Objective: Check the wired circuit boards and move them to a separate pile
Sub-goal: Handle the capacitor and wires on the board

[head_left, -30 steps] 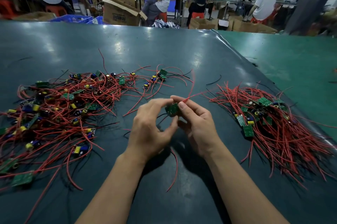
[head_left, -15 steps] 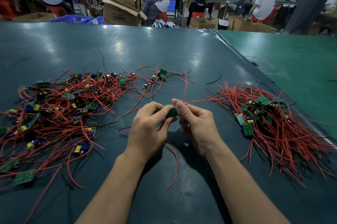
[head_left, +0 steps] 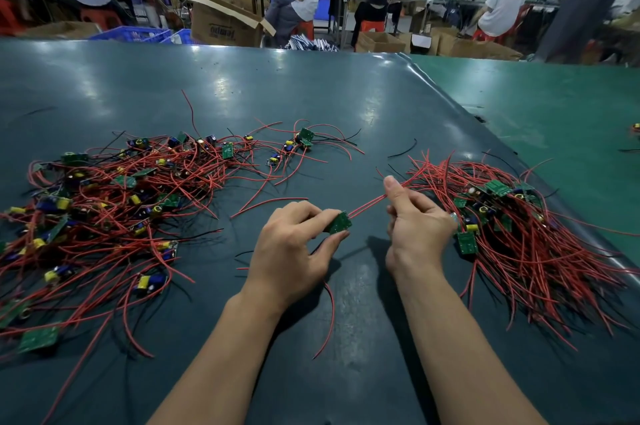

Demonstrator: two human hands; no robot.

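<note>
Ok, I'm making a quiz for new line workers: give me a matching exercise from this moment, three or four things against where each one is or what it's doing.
Things:
1. left hand
2. right hand
3. loose spread of boards
4. tight bundle of boards

States or places:
A. lies at the table's right side
B. pinches a small green board
C. grips that board's red wires, thumb up
D. lies scattered at the table's left side

Pairs: 1-B, 2-C, 3-D, 4-A
</note>
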